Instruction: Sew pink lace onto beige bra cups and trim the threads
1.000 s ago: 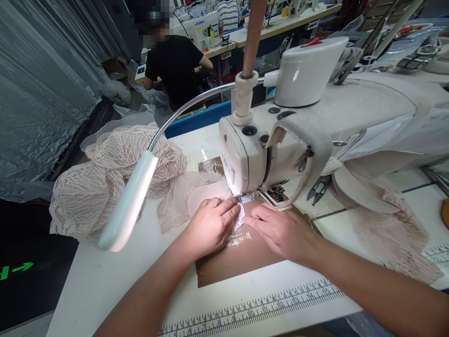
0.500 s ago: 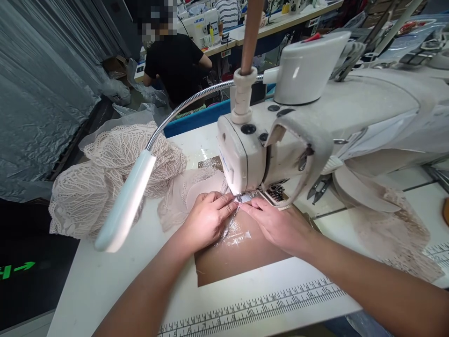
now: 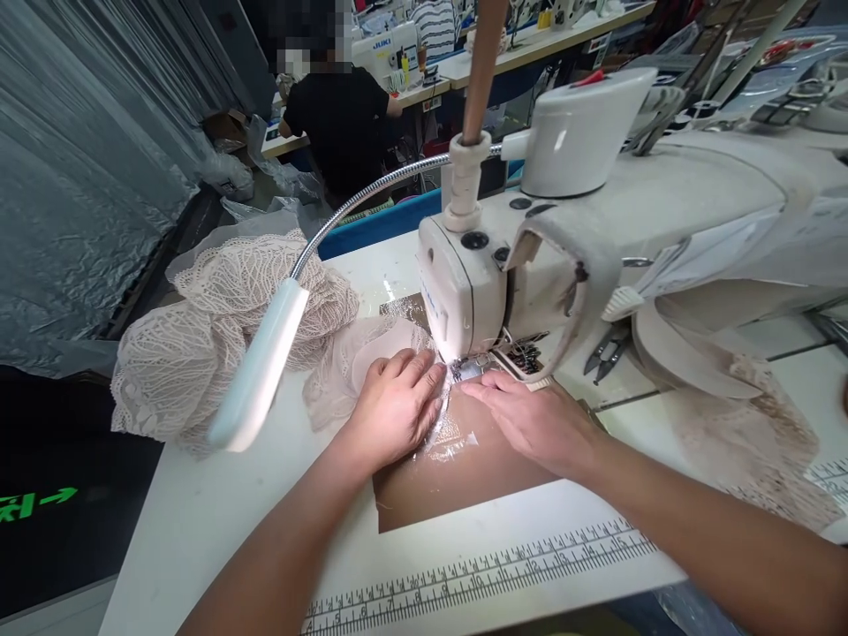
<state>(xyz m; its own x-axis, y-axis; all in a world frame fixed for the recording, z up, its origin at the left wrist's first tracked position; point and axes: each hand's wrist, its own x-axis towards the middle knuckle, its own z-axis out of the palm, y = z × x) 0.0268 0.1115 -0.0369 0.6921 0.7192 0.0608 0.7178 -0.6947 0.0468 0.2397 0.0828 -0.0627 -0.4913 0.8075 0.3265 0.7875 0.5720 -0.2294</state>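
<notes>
Beside the needle of a white sewing machine (image 3: 457,291), my left hand (image 3: 398,408) is closed over the edge of a pale beige lace piece (image 3: 337,371), which has a smooth, cup-like panel. Its fingers are bent and close together, hiding part of the fabric. On the other side of the presser foot (image 3: 456,369), my right hand (image 3: 530,417) has its thumb and forefinger together, pointing at the foot. What they pinch, if anything, is too small to make out. Both hands rest over a brown sheet (image 3: 457,495) with shiny clear tape on it.
A bunched lace pile (image 3: 172,362) lies left, behind a gooseneck lamp (image 3: 261,367). Thread snips (image 3: 606,355) and more beige lace pieces (image 3: 761,424) are right of the machine. A ruler strip (image 3: 477,579) runs along the front edge. A person in black (image 3: 337,124) sits beyond.
My fingertips, which met in front of the presser foot, are now apart. The left hand has turned more palm-down over the fabric. The whole view has shifted slightly.
</notes>
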